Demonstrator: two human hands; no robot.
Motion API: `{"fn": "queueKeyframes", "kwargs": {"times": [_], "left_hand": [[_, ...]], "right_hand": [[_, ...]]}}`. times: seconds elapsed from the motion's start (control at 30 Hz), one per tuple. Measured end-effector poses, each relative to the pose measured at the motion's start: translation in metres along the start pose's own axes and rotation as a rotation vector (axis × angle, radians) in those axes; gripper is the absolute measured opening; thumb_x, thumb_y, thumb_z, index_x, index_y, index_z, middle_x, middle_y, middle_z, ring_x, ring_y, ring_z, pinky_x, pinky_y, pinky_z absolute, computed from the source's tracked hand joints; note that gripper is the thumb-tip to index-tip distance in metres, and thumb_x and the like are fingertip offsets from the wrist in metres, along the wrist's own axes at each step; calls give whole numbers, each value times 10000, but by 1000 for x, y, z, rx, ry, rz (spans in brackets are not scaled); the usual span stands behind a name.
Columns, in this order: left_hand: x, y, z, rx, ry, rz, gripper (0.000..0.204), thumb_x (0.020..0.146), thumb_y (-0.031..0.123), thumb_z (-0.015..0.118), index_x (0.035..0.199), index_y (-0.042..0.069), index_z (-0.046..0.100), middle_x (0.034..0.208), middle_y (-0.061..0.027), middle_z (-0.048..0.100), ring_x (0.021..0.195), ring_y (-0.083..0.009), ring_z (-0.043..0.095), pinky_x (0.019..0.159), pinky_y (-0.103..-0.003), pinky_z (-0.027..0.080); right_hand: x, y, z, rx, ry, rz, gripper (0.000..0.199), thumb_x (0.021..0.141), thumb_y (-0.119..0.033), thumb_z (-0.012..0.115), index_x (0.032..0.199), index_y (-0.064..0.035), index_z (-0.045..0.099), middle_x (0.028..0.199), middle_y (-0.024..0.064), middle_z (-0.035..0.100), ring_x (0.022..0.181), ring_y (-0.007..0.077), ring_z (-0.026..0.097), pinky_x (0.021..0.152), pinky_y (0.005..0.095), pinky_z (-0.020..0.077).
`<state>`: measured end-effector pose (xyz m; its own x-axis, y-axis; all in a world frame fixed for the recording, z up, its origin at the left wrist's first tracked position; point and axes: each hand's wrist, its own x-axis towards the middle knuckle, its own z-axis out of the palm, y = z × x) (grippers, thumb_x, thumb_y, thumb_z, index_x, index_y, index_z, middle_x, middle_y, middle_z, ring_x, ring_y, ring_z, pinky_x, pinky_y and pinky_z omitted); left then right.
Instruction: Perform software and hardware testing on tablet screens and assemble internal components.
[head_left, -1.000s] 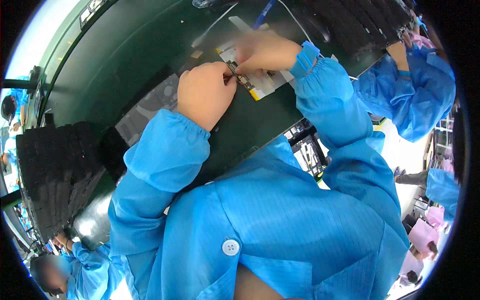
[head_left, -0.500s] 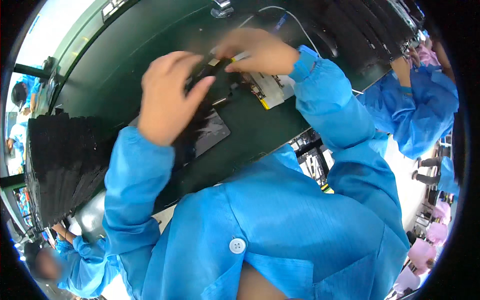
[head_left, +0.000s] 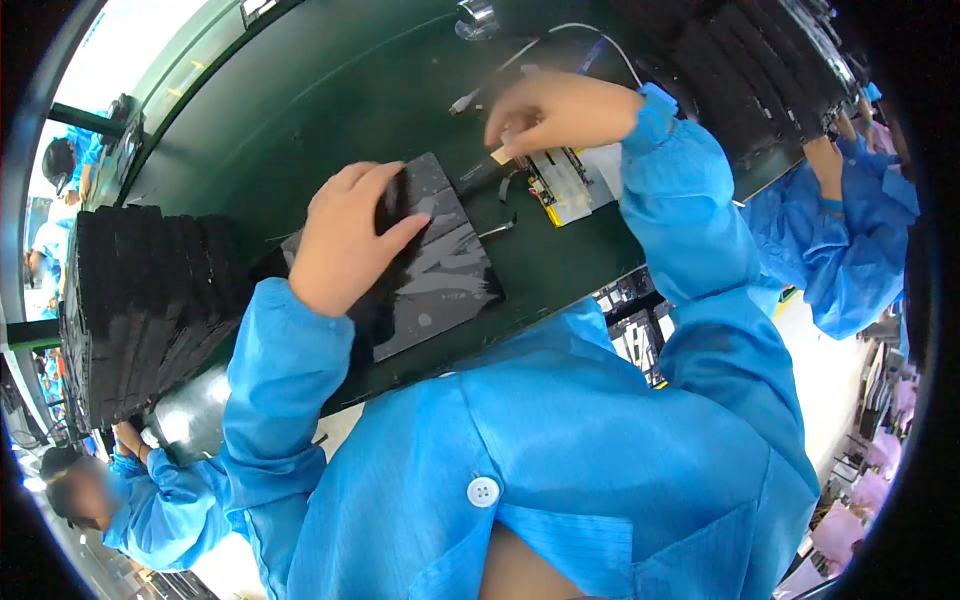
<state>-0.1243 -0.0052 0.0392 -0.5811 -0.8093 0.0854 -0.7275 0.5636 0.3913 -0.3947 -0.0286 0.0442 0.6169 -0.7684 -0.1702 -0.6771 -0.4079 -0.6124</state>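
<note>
- While the left hand (head_left: 345, 240) spreads its thumb and fingers apart above it, a flat black rectangular panel with glossy grey patches (head_left: 440, 275) lies on the dark green tabletop (head_left: 300, 120); whether the palm touches it cannot be told.
- Right of the panel lies a flat silver-white pack with yellow edges and a dark circuit strip (head_left: 568, 190).
- The right hand (head_left: 562, 112), fingers curled toward the thumb, is over the pack's upper end; a small pale-yellow piece (head_left: 501, 155) shows at its fingertips, though whether they clamp it cannot be told.
- Between panel and pack lies a small, dark, bent strip (head_left: 506, 186).
- Beyond the right hand, a thin white cable (head_left: 580, 27) curves near a slim blue rod (head_left: 592, 55).
- A tall stack of black sheets (head_left: 145, 310) stands at the far left.
- At the right edge, a co-worker in blue sleeves (head_left: 830, 260) reaches toward another dark stack (head_left: 750, 80).
</note>
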Motion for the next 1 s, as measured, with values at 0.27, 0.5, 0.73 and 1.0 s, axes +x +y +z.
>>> {"fn": "queueKeyframes", "kwargs": {"times": [0.27,0.5,0.73,1.0], "left_hand": [[59,50,50,-168,132,327,264,747,161,633,967,19,596,835,-128,615,800,-302,585,717,-376,457],[64,57,62,-119,205,259,235,746,143,629,951,31,608,828,-142,616,759,-293,592,681,-378,460],[57,42,54,28,147,148,186,753,161,617,893,40,641,795,-133,624,779,-296,589,716,-391,436],[54,44,55,72,88,147,178,761,183,610,892,69,652,786,-119,624,764,-286,587,729,-397,401]], "right_hand": [[-21,18,15,744,92,203,295,802,-125,611,1059,-23,508,752,30,598,579,58,501,514,178,407],[-19,29,21,832,159,232,370,765,-147,657,1070,-33,481,760,32,597,594,57,495,497,181,386],[-13,24,41,413,378,213,248,667,-195,727,776,-9,604,749,88,619,669,172,588,603,283,467],[-12,18,44,274,409,233,233,655,-188,713,773,-14,615,710,99,607,660,188,587,600,290,463]]}}
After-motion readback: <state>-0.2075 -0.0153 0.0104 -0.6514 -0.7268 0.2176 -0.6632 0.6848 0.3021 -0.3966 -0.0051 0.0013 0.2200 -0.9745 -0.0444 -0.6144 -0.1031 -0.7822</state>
